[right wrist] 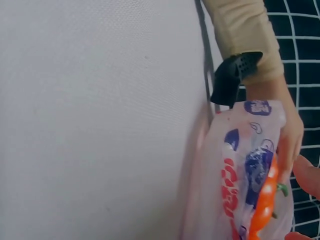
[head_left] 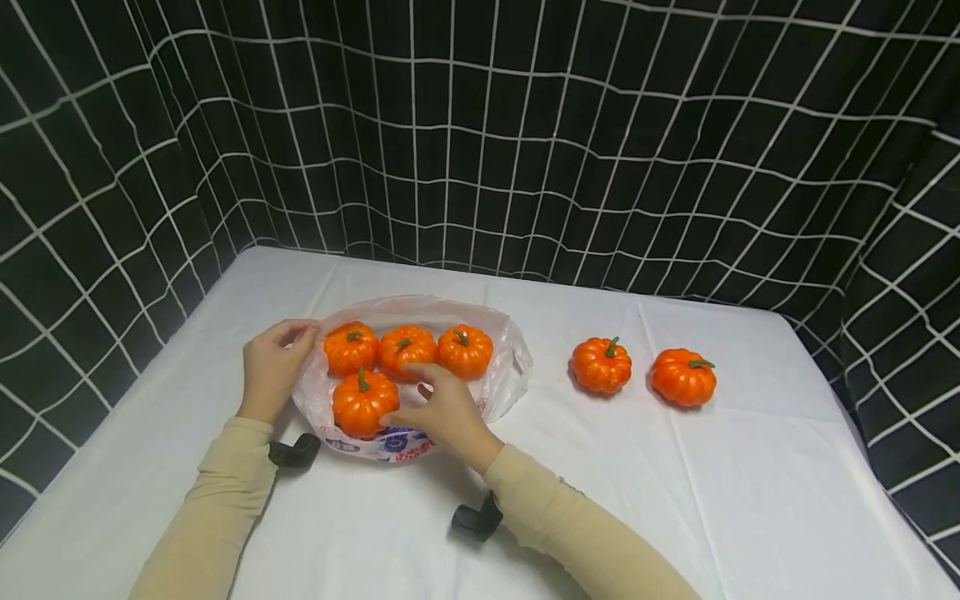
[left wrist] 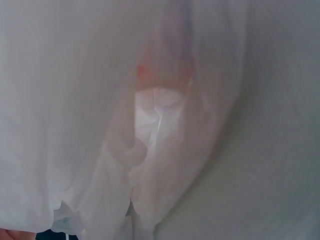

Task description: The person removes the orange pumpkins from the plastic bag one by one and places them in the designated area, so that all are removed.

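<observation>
A translucent plastic bag [head_left: 510, 392] with blue and red print lies spread on the table. It holds several small orange pumpkins with green stems: one at the left [head_left: 351, 350], one in the middle [head_left: 408, 348], one at the right [head_left: 465, 354] and a front pumpkin [head_left: 363, 407]. My left hand [head_left: 276, 367] pinches the bag's left rim between thumb and fingers. Over the bag's opening, my right hand [head_left: 450, 410] has thumb and fingers spread apart, the thumb by the front pumpkin's right side. Whitish plastic fills most of the left wrist view.
Two more orange pumpkins, one nearer [head_left: 602, 365] and one farther right [head_left: 682, 377], sit on the white-covered table [head_left: 757, 500] to the right of the bag. Black curtain with a white grid [head_left: 510, 150] surrounds the back and sides. Black wrist devices [head_left: 476, 521] hang below the sleeves.
</observation>
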Motion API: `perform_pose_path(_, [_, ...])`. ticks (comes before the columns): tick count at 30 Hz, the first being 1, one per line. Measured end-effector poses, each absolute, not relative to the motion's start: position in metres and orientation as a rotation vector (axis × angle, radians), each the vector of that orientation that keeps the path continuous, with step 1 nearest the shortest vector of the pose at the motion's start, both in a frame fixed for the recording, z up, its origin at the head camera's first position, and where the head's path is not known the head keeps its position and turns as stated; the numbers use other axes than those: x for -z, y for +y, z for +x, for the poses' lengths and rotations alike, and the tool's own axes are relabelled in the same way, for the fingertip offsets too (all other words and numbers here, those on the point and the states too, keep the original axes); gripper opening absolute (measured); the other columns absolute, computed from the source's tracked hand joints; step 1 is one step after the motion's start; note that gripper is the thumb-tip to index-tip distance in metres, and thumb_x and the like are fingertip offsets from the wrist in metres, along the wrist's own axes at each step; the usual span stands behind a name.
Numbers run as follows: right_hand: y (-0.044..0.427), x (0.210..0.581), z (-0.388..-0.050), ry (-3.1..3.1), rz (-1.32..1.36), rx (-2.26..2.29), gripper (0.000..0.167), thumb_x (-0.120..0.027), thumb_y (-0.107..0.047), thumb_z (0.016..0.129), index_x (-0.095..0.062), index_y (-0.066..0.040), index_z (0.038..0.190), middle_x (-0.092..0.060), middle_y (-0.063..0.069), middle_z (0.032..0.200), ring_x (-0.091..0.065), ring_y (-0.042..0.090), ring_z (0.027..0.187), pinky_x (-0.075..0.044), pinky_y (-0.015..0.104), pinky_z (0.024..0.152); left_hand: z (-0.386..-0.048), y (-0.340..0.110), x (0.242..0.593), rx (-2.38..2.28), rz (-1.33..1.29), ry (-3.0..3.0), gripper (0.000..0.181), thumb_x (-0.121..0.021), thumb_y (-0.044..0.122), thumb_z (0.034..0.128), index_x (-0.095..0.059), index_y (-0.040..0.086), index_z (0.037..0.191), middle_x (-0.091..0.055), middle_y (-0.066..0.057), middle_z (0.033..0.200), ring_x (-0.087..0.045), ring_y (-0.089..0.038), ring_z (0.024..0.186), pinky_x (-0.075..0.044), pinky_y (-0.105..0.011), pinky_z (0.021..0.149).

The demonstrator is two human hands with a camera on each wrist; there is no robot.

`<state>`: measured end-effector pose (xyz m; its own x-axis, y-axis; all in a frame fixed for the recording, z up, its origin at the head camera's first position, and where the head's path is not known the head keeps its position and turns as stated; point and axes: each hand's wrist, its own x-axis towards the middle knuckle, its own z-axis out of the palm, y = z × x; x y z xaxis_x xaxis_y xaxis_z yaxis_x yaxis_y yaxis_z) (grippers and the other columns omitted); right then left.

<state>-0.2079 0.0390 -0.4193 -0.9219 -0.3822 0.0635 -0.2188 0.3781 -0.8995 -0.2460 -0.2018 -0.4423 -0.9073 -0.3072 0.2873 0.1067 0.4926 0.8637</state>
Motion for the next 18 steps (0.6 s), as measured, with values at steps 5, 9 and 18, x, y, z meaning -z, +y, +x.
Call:
perform_pose_path(5, [0.033,0.422,-0.209,2.481,-0.523,1.543,0.068,-0.085,-0.012,0.076,-0.056,0.002,0.136,-0.063,0.016,0.135,-0.057,0.031,0.130,-0.047,0.044,0.110,-0.247,-0.202,0.443,1.397,0.171,-2.347,0.028,-0.065,0.022,0.0959,-0.072,0.000,0.112,-0.072,-0.020,0.116,-0.064,-0.036,0.115,-0.050,-0.049,0.106])
perform_pose_path(9, [0.030,0.424,-0.210,2.487,-0.506,1.515,0.068,-0.086,-0.014,0.076,-0.056,0.000,0.136,-0.062,0.014,0.137,-0.057,0.030,0.130,-0.048,0.043,0.109,-0.248,-0.202,0.443,1.402,0.175,-2.348,0.029,-0.064,0.023,0.0962,-0.072,0.001,0.112,-0.072,-0.020,0.116,-0.063,-0.035,0.116,-0.049,-0.049,0.107])
perform_pose_path(18, [0.023,0.431,-0.210,2.544,-0.488,1.434,0.070,-0.087,-0.019,0.075,-0.057,-0.004,0.136,-0.061,0.012,0.139,-0.060,0.033,0.126,-0.050,0.045,0.107,-0.247,-0.203,0.444,1.396,0.176,-2.344,0.028,-0.065,0.022,0.0956,-0.072,0.000,0.112,-0.072,-0.021,0.115,-0.063,-0.036,0.115,-0.049,-0.050,0.106])
